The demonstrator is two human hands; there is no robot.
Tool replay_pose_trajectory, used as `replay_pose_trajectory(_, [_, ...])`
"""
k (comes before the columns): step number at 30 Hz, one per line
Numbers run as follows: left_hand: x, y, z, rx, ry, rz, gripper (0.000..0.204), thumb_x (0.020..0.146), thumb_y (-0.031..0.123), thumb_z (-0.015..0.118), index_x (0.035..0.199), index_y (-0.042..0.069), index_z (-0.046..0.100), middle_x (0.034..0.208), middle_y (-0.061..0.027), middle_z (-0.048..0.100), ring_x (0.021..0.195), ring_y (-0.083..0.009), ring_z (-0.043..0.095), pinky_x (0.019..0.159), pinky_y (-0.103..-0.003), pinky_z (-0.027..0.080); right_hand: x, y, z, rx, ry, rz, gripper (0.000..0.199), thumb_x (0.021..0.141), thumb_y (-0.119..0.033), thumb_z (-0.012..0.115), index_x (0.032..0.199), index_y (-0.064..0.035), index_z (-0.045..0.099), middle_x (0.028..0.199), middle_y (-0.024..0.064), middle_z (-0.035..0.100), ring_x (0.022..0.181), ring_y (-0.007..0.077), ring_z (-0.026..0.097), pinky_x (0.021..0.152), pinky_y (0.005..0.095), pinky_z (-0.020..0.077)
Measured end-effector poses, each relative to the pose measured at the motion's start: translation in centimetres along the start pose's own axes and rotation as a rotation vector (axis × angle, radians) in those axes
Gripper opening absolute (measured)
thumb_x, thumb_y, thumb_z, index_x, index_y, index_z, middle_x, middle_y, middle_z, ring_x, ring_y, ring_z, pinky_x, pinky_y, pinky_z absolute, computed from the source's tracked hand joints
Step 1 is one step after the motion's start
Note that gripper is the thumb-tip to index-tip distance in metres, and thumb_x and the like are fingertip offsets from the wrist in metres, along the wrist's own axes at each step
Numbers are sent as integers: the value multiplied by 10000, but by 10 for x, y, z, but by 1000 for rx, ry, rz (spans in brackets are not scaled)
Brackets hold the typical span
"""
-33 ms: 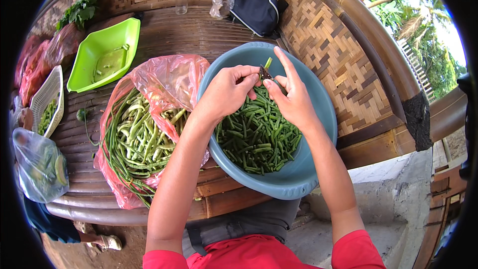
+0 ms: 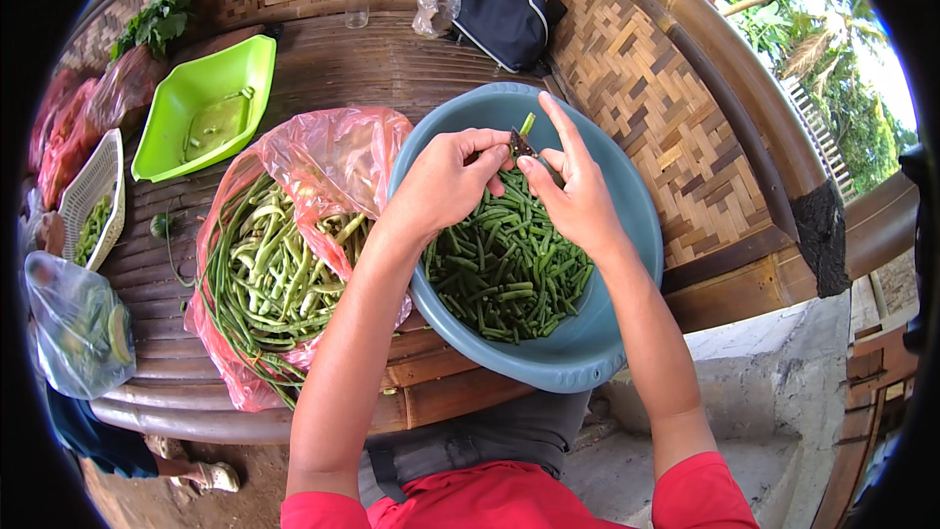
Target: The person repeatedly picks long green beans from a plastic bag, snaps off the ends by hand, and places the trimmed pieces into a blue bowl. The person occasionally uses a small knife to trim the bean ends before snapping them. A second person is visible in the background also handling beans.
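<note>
Both of my hands are raised over the far part of a large blue-grey basin. Between thumb and fingers, my left hand pinches at a green bean, whose short end sticks up. A dark, speckled, pointed piece sits just below that end; what it is I cannot make out. My right hand closes thumb and bent fingers at the same spot, its index finger stretched upward. Its hold is partly hidden. Below, many short cut green beans lie heaped in the basin.
Left of the basin, a pink plastic bag holds long whole beans. Farther left are a lime-green tub, a white basket and a clear bag. A black backpack lies at the back, by a woven bamboo wall.
</note>
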State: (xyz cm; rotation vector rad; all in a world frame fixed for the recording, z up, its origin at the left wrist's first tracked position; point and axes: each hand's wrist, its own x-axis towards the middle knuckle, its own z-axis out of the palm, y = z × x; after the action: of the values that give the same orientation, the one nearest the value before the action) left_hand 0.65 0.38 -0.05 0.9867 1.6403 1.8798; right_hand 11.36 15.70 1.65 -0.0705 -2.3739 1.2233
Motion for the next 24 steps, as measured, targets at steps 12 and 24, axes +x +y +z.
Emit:
replay_pose_trajectory(12, [1,0,-1,43,-16,9,259,1023,135,564,1180,-39,675,925,-5,673,710,-67,590,682,-225,481,-1,0,-1,-34,9,21,740,972,-121,640,1591,-144,236,680,76,572,660,105,469,719,269,458])
replay_pose_trajectory(24, [1,0,0,81,-85,44,242,1001,109,561,1133,-50,687,864,-21,662,675,-77,598,623,-240,485,-1,-2,0,-6,24,4,704,982,-88,619,1586,-119,260,801,85,652,727,75,535,716,262,476])
